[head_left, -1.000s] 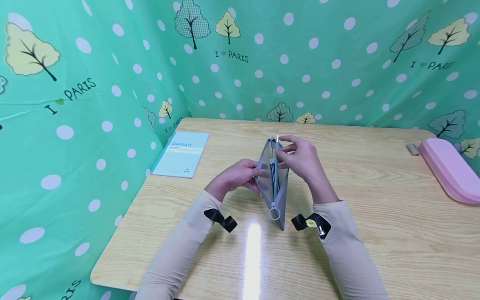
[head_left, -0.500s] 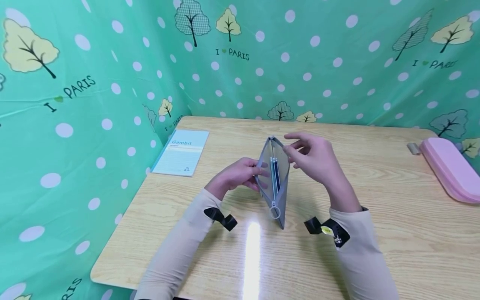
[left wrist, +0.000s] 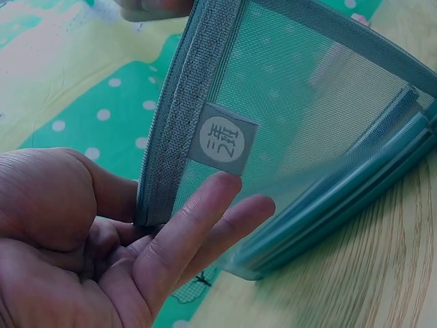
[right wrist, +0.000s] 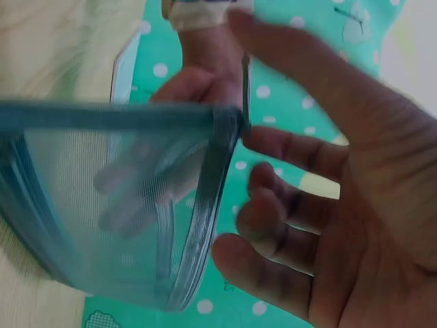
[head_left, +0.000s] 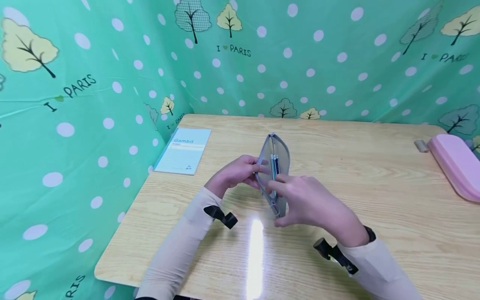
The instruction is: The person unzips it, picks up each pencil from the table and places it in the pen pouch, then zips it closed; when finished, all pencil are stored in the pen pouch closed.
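A grey mesh zip pouch [head_left: 285,153] stands on edge, unzipped, near the middle of the table. Several pencils [head_left: 273,162] lie inside it, and they show through the mesh in the left wrist view. My left hand [head_left: 239,171] pinches the pouch's left rim between thumb and fingers, two fingers stretched along the mesh by a small label [left wrist: 223,139]. My right hand [head_left: 311,204] is at the near end, by the zip's ring pull [head_left: 276,209], thumb and fingers apart. In the right wrist view a fingertip meets or nearly meets the pouch corner [right wrist: 229,123].
A light blue notebook [head_left: 183,151] lies at the table's left. On the far right are a pink case [head_left: 455,166] and a small grey block [head_left: 421,146]. A green patterned curtain [head_left: 322,58] hangs behind the wooden table [head_left: 360,166].
My right hand has let go of a pencil, which now lies in the pouch with the others. It has moved from the far end to the near zip end. The left hand keeps its grip.
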### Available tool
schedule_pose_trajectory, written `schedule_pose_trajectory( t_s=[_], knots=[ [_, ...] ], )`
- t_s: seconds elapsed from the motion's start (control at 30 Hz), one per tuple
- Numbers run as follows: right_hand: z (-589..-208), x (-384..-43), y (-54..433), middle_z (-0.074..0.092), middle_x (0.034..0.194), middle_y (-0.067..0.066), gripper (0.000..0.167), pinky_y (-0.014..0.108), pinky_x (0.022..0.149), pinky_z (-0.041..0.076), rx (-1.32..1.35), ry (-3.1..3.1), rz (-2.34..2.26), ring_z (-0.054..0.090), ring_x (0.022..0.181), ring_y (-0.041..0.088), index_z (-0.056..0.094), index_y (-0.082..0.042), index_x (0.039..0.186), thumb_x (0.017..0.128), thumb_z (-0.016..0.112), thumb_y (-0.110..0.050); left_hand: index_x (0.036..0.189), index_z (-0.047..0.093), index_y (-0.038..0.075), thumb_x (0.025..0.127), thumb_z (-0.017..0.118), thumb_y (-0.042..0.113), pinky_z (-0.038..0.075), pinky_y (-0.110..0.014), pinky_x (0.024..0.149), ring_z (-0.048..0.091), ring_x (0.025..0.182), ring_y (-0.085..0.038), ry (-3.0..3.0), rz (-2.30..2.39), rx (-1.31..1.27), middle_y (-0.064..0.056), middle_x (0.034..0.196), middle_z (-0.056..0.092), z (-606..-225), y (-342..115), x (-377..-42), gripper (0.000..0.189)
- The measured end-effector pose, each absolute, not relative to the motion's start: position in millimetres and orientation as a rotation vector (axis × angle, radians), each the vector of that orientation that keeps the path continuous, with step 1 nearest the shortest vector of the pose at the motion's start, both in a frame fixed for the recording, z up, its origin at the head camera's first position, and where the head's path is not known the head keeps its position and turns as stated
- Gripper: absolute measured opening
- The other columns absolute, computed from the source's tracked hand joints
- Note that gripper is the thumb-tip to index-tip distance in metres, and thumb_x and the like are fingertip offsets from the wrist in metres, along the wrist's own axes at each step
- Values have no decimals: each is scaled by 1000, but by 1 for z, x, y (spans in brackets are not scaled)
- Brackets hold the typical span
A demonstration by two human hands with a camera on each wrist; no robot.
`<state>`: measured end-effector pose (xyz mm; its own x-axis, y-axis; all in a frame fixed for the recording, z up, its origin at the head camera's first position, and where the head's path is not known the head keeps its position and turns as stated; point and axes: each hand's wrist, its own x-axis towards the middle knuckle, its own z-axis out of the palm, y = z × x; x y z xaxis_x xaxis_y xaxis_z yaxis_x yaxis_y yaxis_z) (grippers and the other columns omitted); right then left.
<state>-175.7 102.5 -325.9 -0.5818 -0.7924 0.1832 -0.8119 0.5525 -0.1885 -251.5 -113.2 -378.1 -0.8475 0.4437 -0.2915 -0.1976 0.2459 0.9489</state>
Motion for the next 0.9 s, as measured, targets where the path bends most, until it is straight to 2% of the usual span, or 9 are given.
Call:
schedule_pose_trajectory(
  t_s=[0.13, 0.2, 0.37, 0.6, 0.73, 0.9],
  knots=[
    [-325, -171, 99, 59, 84, -7, 45, 22, 48, 47, 1398, -2614, 276, 51, 58, 4, 65, -18, 96, 66, 96, -30, 135, 61, -10, 107, 51, 9, 64, -25, 68, 69, 69, -13, 2022, 1644, 218, -26, 113, 71, -377, -113, -252, 35],
    [-326, -171, 99, 60, 81, -9, 34, 20, 48, 46, 1418, -2576, 280, 51, 58, 2, 65, -19, 90, 70, 93, -25, 136, 60, -10, 108, 49, 8, 64, -24, 68, 69, 71, -13, 2026, 1642, 218, -29, 120, 69, -377, -113, -252, 36],
    [-328, -170, 101, 63, 75, -9, 16, 17, 46, 42, 1436, -2482, 354, 48, 55, -1, 68, -19, 82, 77, 82, -12, 138, 58, -10, 108, 49, 9, 64, -24, 68, 71, 74, -14, 2021, 1643, 221, -30, 124, 68, -379, -112, -253, 37],
    [-330, -182, 107, 68, 69, -7, 11, 14, 48, 44, 1435, -2419, 593, 46, 54, -4, 76, -12, 81, 84, 78, -2, 140, 56, -11, 107, 49, 8, 65, -27, 71, 72, 78, -17, 2005, 1660, 223, -29, 132, 64, -380, -109, -252, 38],
    [-333, -194, 111, 71, 70, -6, 7, 17, 50, 49, 1375, -2498, 781, 52, 56, -3, 79, -8, 85, 88, 78, -3, 142, 55, -9, 109, 47, 13, 65, -27, 74, 73, 86, -21, 2022, 1695, 216, -27, 134, 64, -380, -107, -251, 40],
    [-337, -206, 114, 73, 71, -1, 4, 20, 55, 57, 1220, -2534, 999, 63, 61, 4, 79, -3, 86, 89, 77, -2, 137, 59, -10, 110, 46, 16, 65, -33, 86, 74, 102, -31, 2063, 1834, 237, -25, 136, 63, -376, -101, -249, 40]
  ],
)
